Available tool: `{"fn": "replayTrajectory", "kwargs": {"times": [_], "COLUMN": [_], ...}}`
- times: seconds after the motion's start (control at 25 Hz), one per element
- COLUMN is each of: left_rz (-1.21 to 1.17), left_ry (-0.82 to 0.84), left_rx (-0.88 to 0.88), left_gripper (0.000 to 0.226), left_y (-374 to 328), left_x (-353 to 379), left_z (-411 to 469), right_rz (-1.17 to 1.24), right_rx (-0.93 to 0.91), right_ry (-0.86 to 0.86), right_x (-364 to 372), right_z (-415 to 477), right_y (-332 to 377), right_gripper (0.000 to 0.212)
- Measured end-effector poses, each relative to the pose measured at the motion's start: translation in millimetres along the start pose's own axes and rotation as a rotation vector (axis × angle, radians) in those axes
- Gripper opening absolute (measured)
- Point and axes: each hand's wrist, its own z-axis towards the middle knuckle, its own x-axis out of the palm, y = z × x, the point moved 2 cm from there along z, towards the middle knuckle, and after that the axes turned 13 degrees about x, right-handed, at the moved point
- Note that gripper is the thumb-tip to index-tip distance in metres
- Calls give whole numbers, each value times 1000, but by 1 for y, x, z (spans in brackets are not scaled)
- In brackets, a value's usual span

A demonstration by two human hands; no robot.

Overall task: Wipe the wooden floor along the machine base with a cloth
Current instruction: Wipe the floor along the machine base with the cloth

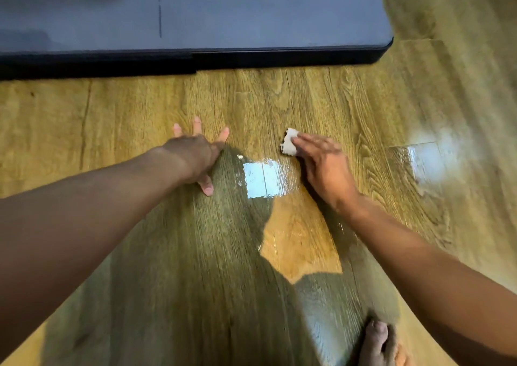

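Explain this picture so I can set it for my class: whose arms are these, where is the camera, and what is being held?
There is no robot here: a person's two bare arms are seen by one camera worn on their head, looking down. The left hand lies flat on the wooden floor, fingers spread, holding nothing. The right hand presses a small pale cloth to the floor, fingers laid over it. Across the top runs the dark grey machine base, apart from both hands. The bright patch between the hands looks like light mirrored in the shiny boards. A bare foot shows at the bottom.
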Motion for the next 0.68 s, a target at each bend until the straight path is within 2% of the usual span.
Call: {"fn": "replayTrajectory", "kwargs": {"times": [0.08,0.16,0.24,0.28,0.4,0.48,0.52,0.6,0.68], "left_rz": [0,-16,-27,-37,-66,-96,-114,-131,-111], "left_ry": [-20,-37,-37,-35,-33,-29,-26,-25,-33], "left_rx": [12,22,26,30,29,28,27,29,40], "left_gripper": [129,128,128,128,127,126,126,126,126], "left_y": [1,2,1,-1,-3,-4,-5,-6,-6], "left_x": [3,4,3,2,0,-3,-4,-5,-6], "left_z": [0,2,2,1,-3,-6,-7,-7,-6], "right_rz": [-24,-11,-42,-54,-74,-86,-91,-86,-55], "right_rx": [-59,-285,-443,-422,-97,50,48,-152,-376], "right_ry": [10,62,109,92,-29,-100,-96,-52,24], "right_x": [13,18,14,10,-4,-2,2,10,8], "right_z": [-31,-61,-28,4,110,125,112,62,49], "right_y": [10,10,0,0,-1,10,19,36,32], "right_gripper": [48,51,50,46,43,42,42,43,40]}}
